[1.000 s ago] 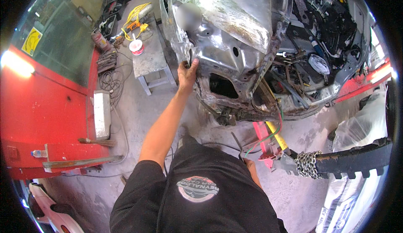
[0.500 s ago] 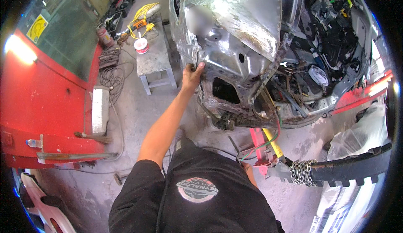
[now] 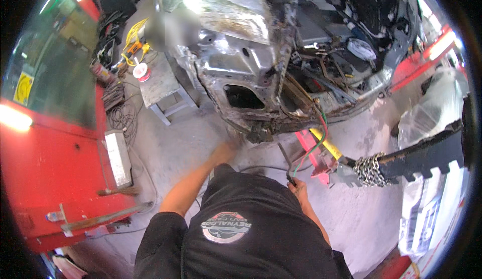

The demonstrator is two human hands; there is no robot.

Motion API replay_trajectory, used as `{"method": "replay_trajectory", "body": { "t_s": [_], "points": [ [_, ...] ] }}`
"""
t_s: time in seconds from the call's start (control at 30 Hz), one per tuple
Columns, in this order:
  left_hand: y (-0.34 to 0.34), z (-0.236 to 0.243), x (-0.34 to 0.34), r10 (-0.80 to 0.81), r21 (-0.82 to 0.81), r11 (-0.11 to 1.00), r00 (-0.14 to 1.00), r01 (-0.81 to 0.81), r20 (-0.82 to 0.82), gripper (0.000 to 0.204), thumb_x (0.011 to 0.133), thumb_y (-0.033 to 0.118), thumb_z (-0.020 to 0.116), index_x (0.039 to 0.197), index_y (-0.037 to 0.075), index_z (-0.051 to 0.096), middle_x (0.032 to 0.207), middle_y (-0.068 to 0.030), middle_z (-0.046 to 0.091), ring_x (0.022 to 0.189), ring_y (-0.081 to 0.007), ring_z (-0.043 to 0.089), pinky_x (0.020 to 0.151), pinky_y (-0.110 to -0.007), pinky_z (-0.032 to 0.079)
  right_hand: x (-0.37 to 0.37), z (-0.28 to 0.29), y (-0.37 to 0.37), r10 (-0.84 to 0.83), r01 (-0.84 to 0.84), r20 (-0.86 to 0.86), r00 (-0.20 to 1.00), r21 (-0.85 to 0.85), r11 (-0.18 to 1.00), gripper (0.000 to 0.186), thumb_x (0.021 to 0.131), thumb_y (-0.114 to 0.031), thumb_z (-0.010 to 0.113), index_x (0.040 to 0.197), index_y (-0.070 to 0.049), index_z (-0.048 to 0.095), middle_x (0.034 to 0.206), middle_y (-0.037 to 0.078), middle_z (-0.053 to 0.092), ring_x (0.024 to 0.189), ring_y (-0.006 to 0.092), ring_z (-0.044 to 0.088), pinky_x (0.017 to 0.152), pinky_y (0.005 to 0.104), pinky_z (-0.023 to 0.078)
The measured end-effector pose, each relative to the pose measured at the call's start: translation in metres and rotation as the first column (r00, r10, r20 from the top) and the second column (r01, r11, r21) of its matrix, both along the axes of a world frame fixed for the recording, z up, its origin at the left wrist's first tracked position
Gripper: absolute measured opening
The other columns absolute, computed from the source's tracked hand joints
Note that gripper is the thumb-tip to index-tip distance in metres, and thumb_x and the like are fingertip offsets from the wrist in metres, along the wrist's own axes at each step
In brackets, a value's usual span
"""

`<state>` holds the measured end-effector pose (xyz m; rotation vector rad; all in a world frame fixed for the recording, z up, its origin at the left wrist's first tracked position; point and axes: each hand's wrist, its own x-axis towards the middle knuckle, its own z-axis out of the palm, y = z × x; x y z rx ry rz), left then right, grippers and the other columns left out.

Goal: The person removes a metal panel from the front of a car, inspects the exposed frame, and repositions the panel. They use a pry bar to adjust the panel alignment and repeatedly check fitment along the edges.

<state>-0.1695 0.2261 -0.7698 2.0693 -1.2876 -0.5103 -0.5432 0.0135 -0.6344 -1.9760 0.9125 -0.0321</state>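
Note:
My right hand [image 3: 299, 189] is closed round a gas torch [image 3: 290, 179] beside my right hip. Its thin metal tube points up and away, and a red and a green hose [image 3: 322, 137] run from it towards the car body. Low in front of my left leg, my left hand [image 3: 226, 152] is smeared by motion, so its fingers do not show. Beyond it stands the bare-metal car body [image 3: 236, 55], rusty and scorched along its lower edge, with a dark squarish opening [image 3: 243, 97] in its panel.
A grey metal bench [image 3: 155, 90] on the left carries a red-and-white tub [image 3: 141, 72] and an orange power tool [image 3: 133, 47] with a yellow cord. At right, a chain [image 3: 370, 171] wraps a dark toothed beam [image 3: 422, 159] near a red-and-yellow frame [image 3: 314, 166]. Cables cross the floor.
My left hand has let go of the car panel's edge and dropped towards my body. My right hand with the torch now shows more fully. The view has shifted to the right.

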Motion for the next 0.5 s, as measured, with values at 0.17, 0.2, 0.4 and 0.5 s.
{"method": "replay_trajectory", "body": {
  "t_s": [0.17, 0.2, 0.4, 0.5],
  "points": [
    [-0.023, 0.05, -0.084, -0.143, 0.257, 0.92, 0.865, 0.295, -0.48, 0.039, 0.076, 0.027, 0.066, 0.107, 0.003, 0.066, 0.103, -0.0176, 0.069, 0.098, -0.0315, 0.065, 0.087, -0.041, 0.049, -0.011, -0.004, 0.014, -0.028, 0.024, -0.073, 0.997, -0.064, 0.998, 0.029, 0.083, -0.023, 0.061, 0.099, 0.0, 0.064, 0.074, 0.026, 0.061, 0.072, 0.0406, 0.062, 0.065, 0.046, 0.046],
    [-0.021, 0.039, -0.089, -0.202, 0.215, 0.908, 0.827, 0.359, -0.525, 0.041, 0.076, 0.03, 0.067, 0.106, 0.003, 0.067, 0.102, -0.0167, 0.069, 0.098, -0.0301, 0.065, 0.086, -0.041, 0.05, -0.011, -0.001, 0.017, -0.062, 0.059, -0.055, 0.997, -0.059, 0.997, 0.029, 0.082, -0.023, 0.061, 0.101, 0.0, 0.064, 0.076, 0.026, 0.061, 0.074, 0.0415, 0.062, 0.066, 0.0468, 0.046],
    [-0.017, 0.062, -0.066, -0.395, 0.31, 0.749, 0.77, 0.586, -0.502, 0.036, 0.073, 0.028, 0.071, 0.099, 0.004, 0.068, 0.096, -0.0161, 0.07, 0.092, -0.0315, 0.066, 0.08, -0.04, 0.05, 0.008, 0.022, 0.047, -0.264, 0.262, -0.012, 0.965, -0.063, 0.963, 0.029, 0.083, -0.021, 0.061, 0.102, 0.002, 0.064, 0.061, 0.017, 0.053, 0.056, 0.0219, 0.052, 0.058, 0.0382, 0.043],
    [-0.008, 0.057, -0.048, -0.477, 0.177, 0.753, 0.711, 0.634, -0.517, 0.033, 0.074, 0.027, 0.07, 0.096, 0.002, 0.067, 0.092, -0.0158, 0.07, 0.086, -0.0267, 0.066, 0.076, -0.039, 0.049, 0.032, 0.035, 0.06, -0.413, 0.416, 0.061, 0.909, -0.03, 0.909, 0.029, 0.083, -0.02, 0.063, 0.102, 0.002, 0.065, 0.064, 0.022, 0.056, 0.058, 0.0307, 0.057, 0.058, 0.0401, 0.043]
  ]
}}
